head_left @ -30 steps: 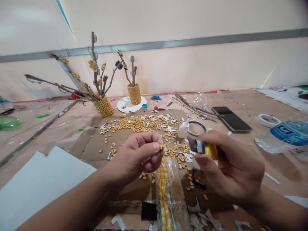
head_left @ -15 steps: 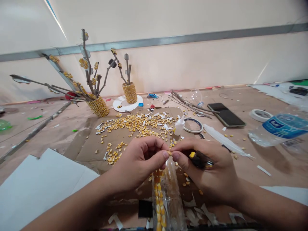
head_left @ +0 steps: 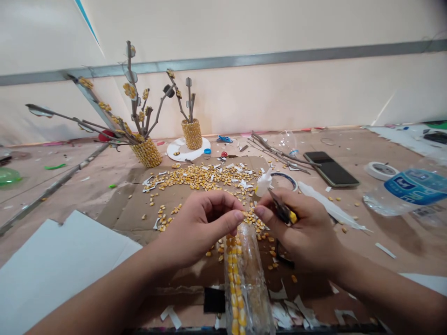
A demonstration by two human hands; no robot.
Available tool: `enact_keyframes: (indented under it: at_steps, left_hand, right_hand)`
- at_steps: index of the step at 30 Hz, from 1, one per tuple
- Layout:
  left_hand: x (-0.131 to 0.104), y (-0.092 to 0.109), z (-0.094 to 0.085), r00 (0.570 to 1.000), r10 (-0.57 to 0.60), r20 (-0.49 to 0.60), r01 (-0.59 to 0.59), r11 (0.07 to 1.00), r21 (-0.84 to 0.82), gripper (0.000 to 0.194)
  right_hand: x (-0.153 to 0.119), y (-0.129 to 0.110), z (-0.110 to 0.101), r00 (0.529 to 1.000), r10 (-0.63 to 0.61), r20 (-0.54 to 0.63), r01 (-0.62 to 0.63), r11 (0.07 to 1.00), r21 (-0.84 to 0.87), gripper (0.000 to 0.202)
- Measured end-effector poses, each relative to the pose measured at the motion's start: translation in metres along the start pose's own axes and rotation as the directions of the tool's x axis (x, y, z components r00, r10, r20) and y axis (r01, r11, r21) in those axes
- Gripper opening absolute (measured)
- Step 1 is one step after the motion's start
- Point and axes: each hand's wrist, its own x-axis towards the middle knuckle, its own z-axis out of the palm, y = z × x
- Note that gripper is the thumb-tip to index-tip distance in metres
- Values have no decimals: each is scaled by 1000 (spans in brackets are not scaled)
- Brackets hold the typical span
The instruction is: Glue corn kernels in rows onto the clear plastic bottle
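- The left hand (head_left: pixel 200 229) is narrowed to a fingertip pinch; whether a kernel is gripped there cannot be told.
- A knife (head_left: pixel 283 209) is held in the right hand (head_left: pixel 303 232), its thumb and forefinger drawn near the left fingertips.
- Below both hands, a clear plastic piece (head_left: pixel 257 284) is lined with corn rows (head_left: pixel 234 284).
- Beyond them, loose kernels (head_left: pixel 200 176) are scattered on cardboard (head_left: pixel 120 207).
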Motion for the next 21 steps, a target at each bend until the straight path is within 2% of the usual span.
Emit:
enact_keyframes:
  at_steps: [1,3,6,11,14,17,19,21]
  left_hand:
    - [-1,0,1,1000,8,-4,-8,1000,11,18]
    - [-2,-1,3,999,36,-21,-35,998,51,18]
    - [-4,-3,4,997,70,-25,-67,990,121,21]
    - [-4,-5,4,996,82,-18,-78,986,144,21]
    - [-3,-1,-3,991,130,-5,-125,961,245,20]
    - [-2,6,-23,977,157,146,-203,891,406,9]
    - [-1,8,-39,957,73,281,-209,843,495,41]
    - [0,4,-50,931,-47,361,-171,819,547,59]
  right_hand:
    - [-1,-2,1,999,-46,8,46,998,39,7]
    - [-3,-7,4,993,-114,13,112,988,105,9]
    - [-6,-9,7,991,-134,-8,133,978,160,13]
    - [-8,-9,8,990,-138,-28,140,977,157,15]
    - [-7,-12,5,998,-29,50,19,980,196,9]
    - [-4,-15,-2,965,126,228,-181,953,242,8]
    - [-3,-17,-7,909,193,370,-297,921,250,13]
    - [-4,-18,-9,841,244,482,-393,889,236,16]
